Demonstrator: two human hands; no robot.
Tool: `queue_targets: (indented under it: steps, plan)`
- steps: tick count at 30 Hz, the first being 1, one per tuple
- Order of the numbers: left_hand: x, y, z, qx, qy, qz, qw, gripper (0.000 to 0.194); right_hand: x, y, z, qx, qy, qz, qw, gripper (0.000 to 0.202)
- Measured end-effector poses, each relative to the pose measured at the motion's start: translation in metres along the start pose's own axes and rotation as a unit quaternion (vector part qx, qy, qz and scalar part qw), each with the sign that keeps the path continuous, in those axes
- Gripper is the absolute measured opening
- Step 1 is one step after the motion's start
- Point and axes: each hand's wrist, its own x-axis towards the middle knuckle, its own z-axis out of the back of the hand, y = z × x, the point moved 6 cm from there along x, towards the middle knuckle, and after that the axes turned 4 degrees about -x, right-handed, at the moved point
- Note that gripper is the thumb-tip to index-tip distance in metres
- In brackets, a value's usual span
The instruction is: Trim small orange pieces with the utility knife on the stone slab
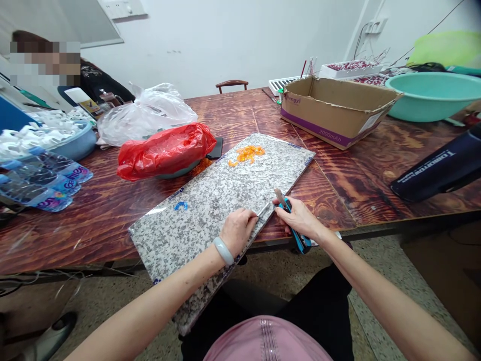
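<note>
My left hand (238, 231), with a pale bangle at the wrist, pinches a thin whitish strip (263, 209) near the front edge of a speckled grey slab (195, 220). Just to its right, my right hand (296, 216) is wrapped round a blue utility knife (300, 240); its blade points up and to the left, over the slab's edge. Small orange pieces (248, 154) lie in a heap at the slab's far end. Toward its left side sits a small blue curved piece (181, 205).
Behind the slab are a red plastic bag (165, 150) over a bowl, and a white bag (150, 113). Water bottles (48, 178) lie left. A cardboard box (334, 110), teal basin (432, 95) and dark cylinder (439, 165) stand right. A person (99, 80) is at the back left.
</note>
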Motion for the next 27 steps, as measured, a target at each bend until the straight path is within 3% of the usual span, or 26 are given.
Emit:
queue_targets:
  steps: [27]
  plan:
    - [0.004,0.002,0.004,-0.049,0.017,-0.015,0.999,0.015,-0.002,-0.001,-0.011,0.029,0.028,-0.026,0.999,0.036]
